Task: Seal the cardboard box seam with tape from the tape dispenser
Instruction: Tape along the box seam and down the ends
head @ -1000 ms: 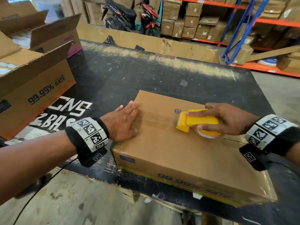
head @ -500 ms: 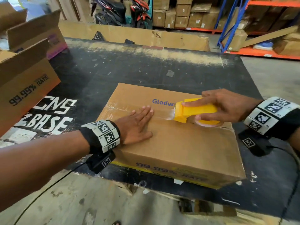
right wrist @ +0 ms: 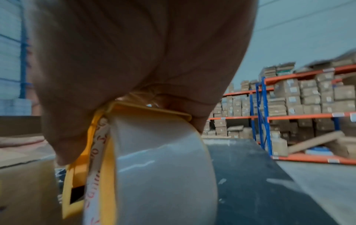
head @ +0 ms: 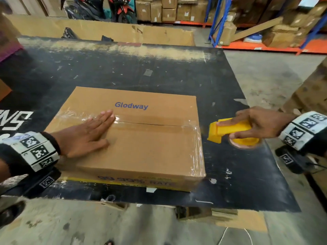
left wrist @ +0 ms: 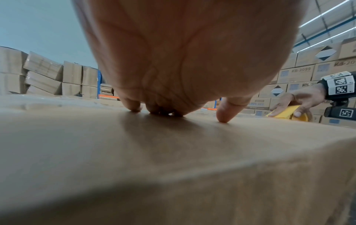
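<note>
A closed brown cardboard box (head: 141, 149) printed "Glodway" lies on the black table (head: 123, 68). Clear tape (head: 155, 125) runs along its centre seam from the left edge to the right edge and down the right side. My left hand (head: 88, 133) rests flat on the box top, fingers straight, pressing the tape; the left wrist view shows its fingertips (left wrist: 223, 115) on the cardboard (left wrist: 173, 152). My right hand (head: 256, 124) grips the yellow tape dispenser (head: 230, 131) just off the box's right edge, above the table. In the right wrist view the tape roll (right wrist: 163, 175) sits under the palm.
A long cardboard sheet (head: 106, 32) stands along the table's far edge. Blue and orange shelving (head: 265, 45) loaded with boxes lies beyond, with parked motorbikes (head: 120, 9) at the back. Bare table lies right of the box. Concrete floor (head: 123, 227) is below the near edge.
My right hand has pulled the dispenser rightward along the seam and off the box's right edge. The left hand has slid right along the tape. The view has shifted.
</note>
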`<state>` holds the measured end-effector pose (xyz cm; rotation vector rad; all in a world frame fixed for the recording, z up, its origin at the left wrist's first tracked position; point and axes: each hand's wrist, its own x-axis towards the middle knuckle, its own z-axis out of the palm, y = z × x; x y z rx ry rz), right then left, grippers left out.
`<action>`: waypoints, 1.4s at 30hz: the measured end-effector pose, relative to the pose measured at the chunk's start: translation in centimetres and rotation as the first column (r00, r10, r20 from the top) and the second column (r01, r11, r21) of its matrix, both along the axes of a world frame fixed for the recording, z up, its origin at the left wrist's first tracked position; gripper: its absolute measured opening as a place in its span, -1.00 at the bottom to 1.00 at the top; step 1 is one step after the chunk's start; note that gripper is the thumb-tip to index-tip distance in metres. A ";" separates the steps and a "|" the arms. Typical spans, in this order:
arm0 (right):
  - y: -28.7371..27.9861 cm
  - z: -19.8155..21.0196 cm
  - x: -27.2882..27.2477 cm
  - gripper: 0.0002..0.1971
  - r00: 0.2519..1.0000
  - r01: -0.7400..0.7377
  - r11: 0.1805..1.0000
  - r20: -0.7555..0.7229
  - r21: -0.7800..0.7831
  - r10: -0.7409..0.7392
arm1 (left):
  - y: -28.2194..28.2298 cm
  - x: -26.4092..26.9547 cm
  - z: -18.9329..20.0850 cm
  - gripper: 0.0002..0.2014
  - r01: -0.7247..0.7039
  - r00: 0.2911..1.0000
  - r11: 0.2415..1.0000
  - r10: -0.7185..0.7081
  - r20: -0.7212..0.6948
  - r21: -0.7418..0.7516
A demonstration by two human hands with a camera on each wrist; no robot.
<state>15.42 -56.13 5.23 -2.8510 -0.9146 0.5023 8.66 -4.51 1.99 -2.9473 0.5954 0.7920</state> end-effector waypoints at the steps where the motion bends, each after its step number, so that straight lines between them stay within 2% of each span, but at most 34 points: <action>1: 0.6 -0.6 0.5 -0.50 0.996 0.046 0.998 -0.073 0.045 -0.043 | 0.0 0.0 -0.1 0.14 -0.005 1.000 1.000 0.005 -0.002 -0.008; 3: 1.3 -2.0 1.6 -0.58 0.977 0.115 0.989 -0.190 0.089 -0.096 | 0.0 -0.2 -0.3 0.03 -0.017 1.000 1.000 0.017 -0.003 -0.012; 6: 1.0 -4.0 2.1 -0.61 0.971 0.135 0.979 -0.178 -0.153 -0.161 | 0.0 -0.2 -0.1 -0.03 -0.053 0.999 0.998 0.053 0.000 -0.019; 8: -0.4 -5.4 0.9 -0.69 0.951 0.222 0.962 -0.180 -0.161 -0.250 | 0.1 0.3 0.0 0.00 -0.059 0.998 0.998 0.059 -0.013 -0.009; 10: -1.1 -5.6 0.0 -0.67 0.940 0.283 0.959 -0.194 -0.027 -0.283 | -0.4 0.3 0.9 0.08 -0.080 0.997 0.997 0.080 0.017 -0.004; 12: -1.4 -4.9 -1.4 -0.59 0.924 0.364 0.918 -0.186 0.160 -0.334 | -2.4 0.6 2.2 0.04 -0.030 0.989 0.999 0.036 0.147 -0.043; 14: -1.2 -4.3 -2.9 -0.48 0.913 0.407 0.839 -0.178 0.361 -0.366 | -5.9 1.4 3.9 -0.26 0.076 0.956 0.982 -0.022 0.292 -0.174; 16: -0.2 -3.4 -5.0 -0.45 0.897 0.426 0.709 -0.163 0.562 -0.411 | -10.1 2.7 5.1 -0.52 0.123 0.952 0.917 -0.001 0.307 -0.379; 18: 1.1 -2.8 -7.2 -0.44 0.872 0.413 0.572 -0.127 0.708 -0.472 | -14.9 4.0 6.1 -0.64 0.067 0.976 0.805 0.071 0.208 -0.590; 20: 2.5 -2.8 -9.4 -0.41 0.838 0.360 0.452 -0.070 0.816 -0.541 | -19.2 5.1 6.9 -0.67 -0.079 0.991 0.667 0.136 0.017 -0.741; 22: 3.7 -3.1 -11.2 -0.39 0.783 0.323 0.352 -0.039 0.879 -0.621 | -22.6 5.7 7.7 -0.66 -0.249 0.969 0.556 0.146 -0.202 -0.793; 24: 4.7 -3.5 -12.7 -0.36 0.724 0.310 0.290 -0.027 0.906 -0.689 | -24.7 5.9 8.3 -0.65 -0.344 0.935 0.491 0.104 -0.339 -0.800; 27: 6.6 -3.5 -14.8 -0.35 0.638 0.291 0.279 0.031 0.915 -0.769 | -26.0 5.8 9.1 -0.65 -0.403 0.894 0.432 -0.004 -0.448 -0.807; 30: 8.9 -2.8 -16.6 -0.37 0.562 0.287 0.269 0.065 0.919 -0.824 | -25.7 5.9 9.7 -0.67 -0.373 0.895 0.431 -0.066 -0.441 -0.822; 35: 12.8 -1.3 -18.7 -0.35 0.493 0.260 0.303 0.143 0.917 -0.858 | -23.6 5.9 10.1 -0.70 -0.321 0.898 0.449 -0.135 -0.419 -0.834; 39: 15.8 -0.7 -19.3 -0.35 0.427 0.261 0.328 0.196 0.908 -0.883 | -22.2 6.1 10.5 -0.68 -0.419 0.856 0.396 -0.128 -0.501 -0.817; 42: 17.8 -0.4 -19.5 -0.35 0.396 0.298 0.309 0.178 0.903 -0.901 | -20.8 6.6 10.5 -0.67 -0.353 0.869 0.432 -0.178 -0.462 -0.830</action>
